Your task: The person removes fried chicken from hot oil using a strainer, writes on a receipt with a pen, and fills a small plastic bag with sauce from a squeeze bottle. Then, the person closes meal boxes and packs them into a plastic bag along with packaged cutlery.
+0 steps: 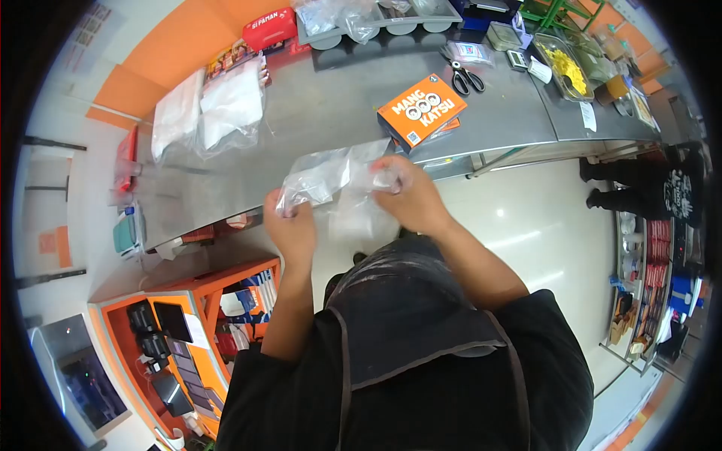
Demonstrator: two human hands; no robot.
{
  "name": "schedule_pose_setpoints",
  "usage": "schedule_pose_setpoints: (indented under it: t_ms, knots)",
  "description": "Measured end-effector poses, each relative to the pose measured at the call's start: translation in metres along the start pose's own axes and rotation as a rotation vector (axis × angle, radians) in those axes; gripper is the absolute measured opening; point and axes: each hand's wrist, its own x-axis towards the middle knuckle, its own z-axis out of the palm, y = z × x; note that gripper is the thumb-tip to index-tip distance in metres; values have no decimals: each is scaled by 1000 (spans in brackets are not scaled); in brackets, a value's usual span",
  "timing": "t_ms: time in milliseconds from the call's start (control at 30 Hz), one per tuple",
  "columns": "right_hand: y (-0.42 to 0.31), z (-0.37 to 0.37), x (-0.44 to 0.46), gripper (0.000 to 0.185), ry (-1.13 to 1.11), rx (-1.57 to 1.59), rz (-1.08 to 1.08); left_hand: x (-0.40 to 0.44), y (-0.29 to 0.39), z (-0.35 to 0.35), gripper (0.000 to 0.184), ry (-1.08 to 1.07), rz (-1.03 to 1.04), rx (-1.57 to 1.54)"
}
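A clear plastic bag is stretched between my two hands, over the front edge of the steel table. My left hand pinches its left end. With curled fingers, my right hand grips the other end, where the plastic bunches up. Part of the bag hangs below the hands and looks blurred. Beyond my right hand, an orange box printed "MANG KATSU" lies on the table near its front edge. Black-handled scissors rest just past the box.
Stacks of white plastic bags lie at the table's left. A grey compartment tray and a red pouch are at the back. At right sits a tray of yellow food. Another person stands at far right. An orange shelf stands left.
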Motion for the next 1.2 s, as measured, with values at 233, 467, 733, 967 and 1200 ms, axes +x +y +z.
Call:
schedule_pose_setpoints:
  t_ms: [233,467,733,967,1200]
  knots:
    - [-13,-22,-11,25,479,-204,-70,-5,-80,-97,43,94,-73,-185]
    - [-59,48,-32,31,-170,-195,62,6,-55,-54,44,-98,505,319]
    - [-73,16,-12,42,-177,-560,-396,10,-89,-80,31,-160,-641,-507]
    - [62,113,29,25,-677,-650,-29,4,-33,-95,36,-477,-864,-1151]
    - [-76,-28,91,43,-1300,429,-463,72,-3,-74,37,-431,-503,-1409]
